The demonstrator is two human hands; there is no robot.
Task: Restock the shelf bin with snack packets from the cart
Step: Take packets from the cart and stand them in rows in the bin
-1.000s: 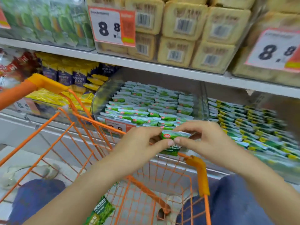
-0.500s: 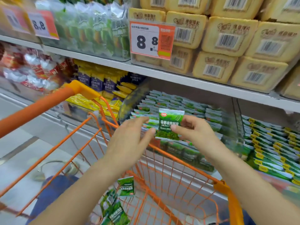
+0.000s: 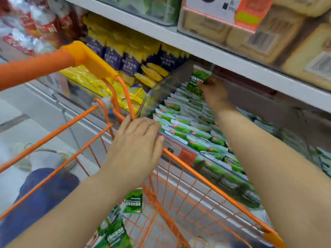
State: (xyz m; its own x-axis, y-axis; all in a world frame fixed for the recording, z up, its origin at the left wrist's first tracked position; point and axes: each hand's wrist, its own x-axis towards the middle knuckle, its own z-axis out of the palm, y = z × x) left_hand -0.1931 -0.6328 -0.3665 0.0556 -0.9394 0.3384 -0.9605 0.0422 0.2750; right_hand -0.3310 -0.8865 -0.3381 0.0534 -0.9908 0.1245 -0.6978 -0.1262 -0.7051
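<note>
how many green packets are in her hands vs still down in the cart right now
packet held in the right hand: 1
packets in the left hand: 0
packets visible in the cart: 3, more possibly hidden
total: 4

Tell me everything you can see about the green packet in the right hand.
The green packet is a small glossy pouch, likely plastic film, with a red logo near its top and pale lettering across the middle. It stands roughly upright at the back of the clear shelf bin, above the rows of like packets, pinched at its right edge by the right hand.
</note>
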